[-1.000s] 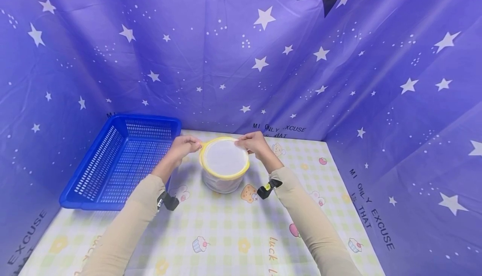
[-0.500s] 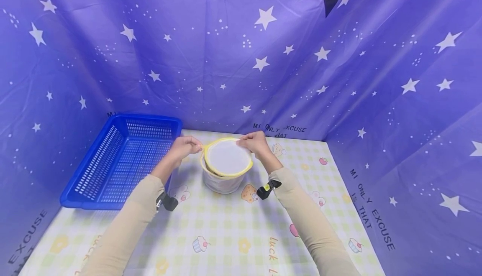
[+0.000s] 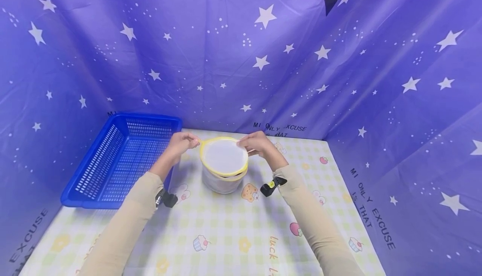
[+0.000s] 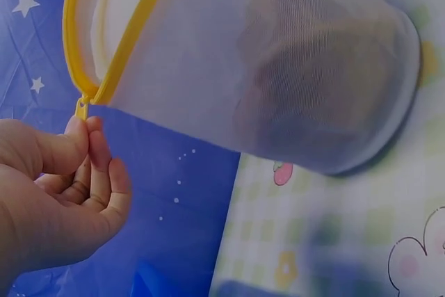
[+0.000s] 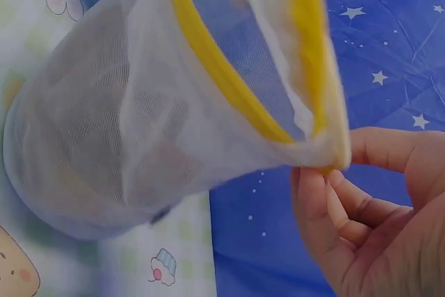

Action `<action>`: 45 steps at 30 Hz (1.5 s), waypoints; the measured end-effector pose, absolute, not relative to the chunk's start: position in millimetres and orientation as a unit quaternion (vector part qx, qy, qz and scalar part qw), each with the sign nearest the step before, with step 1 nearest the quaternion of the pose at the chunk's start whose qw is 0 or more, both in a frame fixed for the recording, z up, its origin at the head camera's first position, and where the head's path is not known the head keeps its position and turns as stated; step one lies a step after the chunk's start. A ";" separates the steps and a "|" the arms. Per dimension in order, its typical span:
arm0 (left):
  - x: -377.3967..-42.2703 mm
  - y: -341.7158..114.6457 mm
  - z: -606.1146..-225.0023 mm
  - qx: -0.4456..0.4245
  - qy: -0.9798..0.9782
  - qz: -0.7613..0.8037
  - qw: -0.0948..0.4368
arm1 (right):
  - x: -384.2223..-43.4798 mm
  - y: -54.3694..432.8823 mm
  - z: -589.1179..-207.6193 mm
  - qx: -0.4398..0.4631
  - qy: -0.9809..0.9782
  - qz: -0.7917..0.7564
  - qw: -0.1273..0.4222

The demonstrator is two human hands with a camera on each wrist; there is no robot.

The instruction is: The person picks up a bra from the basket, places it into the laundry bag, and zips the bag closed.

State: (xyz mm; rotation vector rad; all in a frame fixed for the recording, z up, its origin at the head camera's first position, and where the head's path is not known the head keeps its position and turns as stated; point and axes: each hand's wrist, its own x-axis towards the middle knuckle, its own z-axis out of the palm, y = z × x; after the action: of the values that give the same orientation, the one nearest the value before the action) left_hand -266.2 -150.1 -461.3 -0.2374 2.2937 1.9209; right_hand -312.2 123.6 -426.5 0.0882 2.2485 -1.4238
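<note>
A white mesh laundry bag (image 3: 222, 184), shaped like a drum, stands upright on the table in the head view. Its round white lid (image 3: 225, 155) has a yellow zipper edge and sits partly raised, a gap showing along the front right. My left hand (image 3: 183, 143) pinches the yellow zipper pull (image 4: 82, 108) between thumb and fingertips. On the far right side, my right hand (image 3: 256, 142) pinches the bag's rim (image 5: 334, 161), where lid and wall meet. Through the mesh in both wrist views a darker, brownish shape (image 4: 313, 81) shows inside, its kind blurred.
A blue perforated plastic basket (image 3: 139, 163) stands to the left, close by my left forearm. A checked cloth with cartoon prints (image 3: 226, 226) covers the table. Purple star-printed curtains (image 3: 226, 58) enclose the back and sides.
The lid lay nearly flush, then shifted right with a gap at the left; now it sits further left, with the gap at front right. My left hand has moved slightly left.
</note>
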 end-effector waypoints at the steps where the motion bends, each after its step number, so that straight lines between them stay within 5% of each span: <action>1: -267.0 -149.9 -460.7 -0.083 0.762 0.638 0.068 | -311.9 124.1 -425.7 0.030 0.818 -0.519 0.246; 45: -266.5 -134.7 -463.1 -0.089 0.751 0.651 0.068 | -333.1 105.3 -418.9 0.036 0.822 -0.485 0.297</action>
State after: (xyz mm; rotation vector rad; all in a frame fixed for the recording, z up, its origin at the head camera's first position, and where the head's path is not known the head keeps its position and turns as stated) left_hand -266.5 -134.7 -463.1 -0.2686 2.2625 1.9603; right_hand -333.1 105.3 -418.9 0.0950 2.1848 -1.2906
